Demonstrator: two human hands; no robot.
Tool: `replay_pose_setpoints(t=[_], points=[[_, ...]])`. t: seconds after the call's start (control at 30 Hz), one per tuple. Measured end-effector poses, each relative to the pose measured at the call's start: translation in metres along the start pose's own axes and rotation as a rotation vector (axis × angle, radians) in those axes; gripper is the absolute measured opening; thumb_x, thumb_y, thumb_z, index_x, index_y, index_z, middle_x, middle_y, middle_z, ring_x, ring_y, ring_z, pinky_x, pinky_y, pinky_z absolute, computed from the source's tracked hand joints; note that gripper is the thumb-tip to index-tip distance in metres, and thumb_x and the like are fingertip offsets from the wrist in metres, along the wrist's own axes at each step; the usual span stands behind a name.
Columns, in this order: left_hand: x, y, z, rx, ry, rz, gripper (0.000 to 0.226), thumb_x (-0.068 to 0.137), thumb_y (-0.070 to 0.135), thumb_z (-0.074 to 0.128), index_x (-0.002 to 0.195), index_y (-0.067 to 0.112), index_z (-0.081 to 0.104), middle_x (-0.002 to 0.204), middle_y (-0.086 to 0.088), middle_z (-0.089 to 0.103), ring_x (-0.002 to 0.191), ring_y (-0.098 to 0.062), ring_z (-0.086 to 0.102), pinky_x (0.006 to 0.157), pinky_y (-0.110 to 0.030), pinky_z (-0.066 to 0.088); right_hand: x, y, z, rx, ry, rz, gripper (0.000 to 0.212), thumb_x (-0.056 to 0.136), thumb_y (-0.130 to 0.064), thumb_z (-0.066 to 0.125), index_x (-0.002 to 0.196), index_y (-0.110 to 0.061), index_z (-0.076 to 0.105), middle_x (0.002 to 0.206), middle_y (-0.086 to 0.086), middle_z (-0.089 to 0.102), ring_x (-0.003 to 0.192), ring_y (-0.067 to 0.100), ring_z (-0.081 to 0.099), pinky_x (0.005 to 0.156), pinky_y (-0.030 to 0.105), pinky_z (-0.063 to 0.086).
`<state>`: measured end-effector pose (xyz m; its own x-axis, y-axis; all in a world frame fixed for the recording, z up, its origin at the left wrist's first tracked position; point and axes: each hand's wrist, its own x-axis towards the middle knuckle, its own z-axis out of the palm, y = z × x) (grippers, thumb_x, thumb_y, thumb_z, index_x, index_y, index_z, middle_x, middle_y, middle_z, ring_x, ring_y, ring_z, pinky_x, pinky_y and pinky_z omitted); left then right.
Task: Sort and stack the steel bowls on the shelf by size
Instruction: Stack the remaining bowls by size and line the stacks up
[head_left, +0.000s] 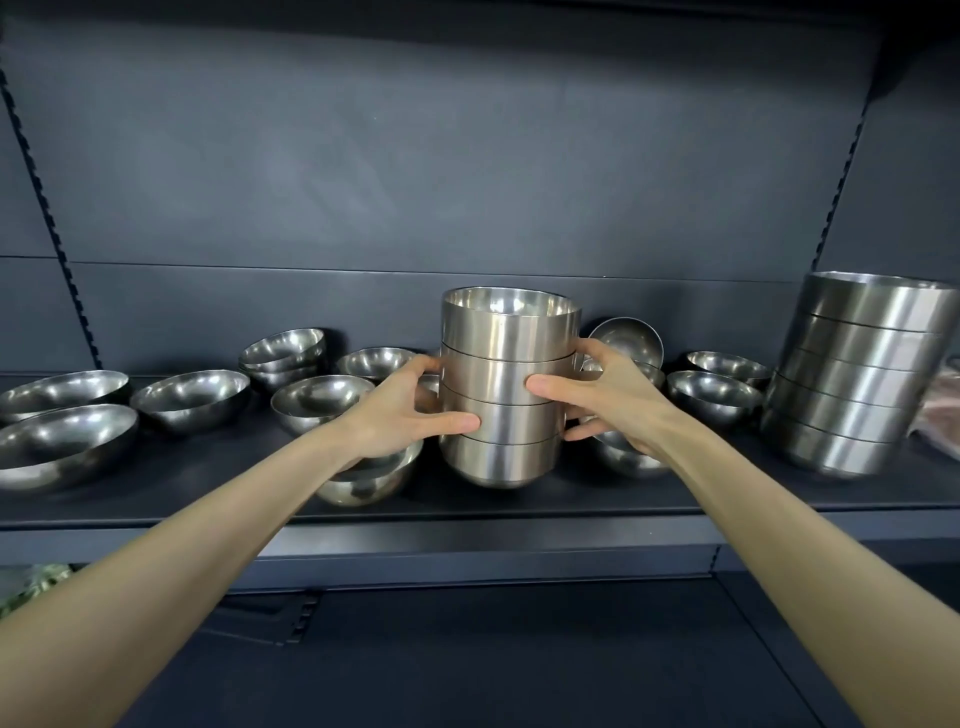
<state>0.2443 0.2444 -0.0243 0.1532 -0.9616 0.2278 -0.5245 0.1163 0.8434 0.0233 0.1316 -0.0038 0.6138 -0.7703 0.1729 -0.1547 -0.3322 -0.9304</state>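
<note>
A stack of several straight-sided steel bowls (506, 387) stands at the middle of the dark shelf (208, 499). My left hand (400, 410) grips the stack's left side, thumb across the front. My right hand (602, 395) grips its right side, thumb on the front. A taller stack of larger straight-sided bowls (857, 374) stands at the right. Loose round bowls lie on both sides: big ones at the far left (62, 441), medium ones (189, 397), small ones (319, 400) and several behind my right hand (714, 395).
The shelf's back panel (415, 182) rises close behind the bowls. A nested pair of round bowls (363, 478) sits under my left wrist near the shelf's front edge. A pinkish bag (940, 410) lies at the far right. A lower shelf (493, 649) lies below.
</note>
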Motion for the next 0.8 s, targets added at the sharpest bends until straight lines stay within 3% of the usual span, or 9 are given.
replay_pose_setpoints(t=[0.1, 0.2, 0.37, 0.53, 0.63, 0.8], points=[[-0.001, -0.005, 0.002, 0.030, 0.009, -0.030, 0.098, 0.060, 0.044, 0.086, 0.137, 0.012, 0.036, 0.119, -0.004, 0.065, 0.109, -0.020, 0.063, 0.101, -0.040, 0.045, 0.001, 0.006, 0.001, 0.007, -0.015, 0.007, 0.074, 0.051, -0.050, 0.089, 0.114, -0.041, 0.052, 0.107, -0.002, 0.072, 0.091, 0.019, 0.071, 0.077, 0.045, 0.060], [-0.001, -0.007, 0.003, 0.031, 0.001, -0.040, 0.092, 0.064, 0.037, 0.080, 0.138, 0.010, 0.034, 0.120, -0.004, 0.062, 0.108, -0.018, 0.063, 0.100, -0.039, 0.047, 0.003, 0.010, 0.005, 0.000, 0.001, 0.028, 0.089, 0.058, -0.045, 0.087, 0.135, -0.031, 0.044, 0.106, -0.005, 0.072, 0.093, 0.018, 0.071, 0.075, 0.042, 0.061], [0.001, -0.011, -0.001, 0.053, -0.017, -0.048, 0.088, 0.067, 0.033, 0.079, 0.138, 0.012, 0.032, 0.121, -0.002, 0.059, 0.112, -0.015, 0.058, 0.098, -0.031, 0.047, 0.005, 0.011, 0.010, -0.006, 0.005, 0.032, 0.099, 0.056, -0.047, 0.087, 0.140, -0.028, 0.039, 0.112, -0.005, 0.068, 0.100, 0.016, 0.068, 0.073, 0.038, 0.061], [0.000, -0.012, -0.003, 0.082, -0.034, -0.058, 0.097, 0.060, 0.045, 0.077, 0.140, 0.015, 0.030, 0.127, -0.005, 0.057, 0.114, -0.016, 0.058, 0.101, -0.038, 0.046, 0.003, 0.008, 0.015, 0.000, 0.004, 0.027, 0.104, 0.044, -0.055, 0.086, 0.134, -0.038, 0.038, 0.112, -0.017, 0.061, 0.103, 0.009, 0.064, 0.077, 0.038, 0.060], [-0.001, -0.015, -0.003, 0.080, -0.047, -0.062, 0.090, 0.070, 0.038, 0.077, 0.142, 0.017, 0.028, 0.129, 0.000, 0.055, 0.115, -0.010, 0.055, 0.101, -0.032, 0.046, -0.001, 0.006, 0.016, -0.013, -0.009, 0.032, 0.107, 0.043, -0.057, 0.083, 0.137, -0.037, 0.036, 0.128, -0.012, 0.054, 0.112, 0.012, 0.060, 0.083, 0.041, 0.059], [-0.001, -0.013, -0.006, 0.129, -0.056, -0.075, 0.077, 0.075, 0.038, 0.077, 0.139, 0.023, 0.036, 0.127, 0.005, 0.055, 0.116, -0.003, 0.051, 0.096, -0.020, 0.043, -0.005, 0.003, 0.018, -0.072, -0.004, 0.052, 0.095, 0.065, -0.049, 0.081, 0.146, -0.032, 0.033, 0.140, -0.010, 0.049, 0.121, 0.013, 0.053, 0.088, 0.043, 0.056]])
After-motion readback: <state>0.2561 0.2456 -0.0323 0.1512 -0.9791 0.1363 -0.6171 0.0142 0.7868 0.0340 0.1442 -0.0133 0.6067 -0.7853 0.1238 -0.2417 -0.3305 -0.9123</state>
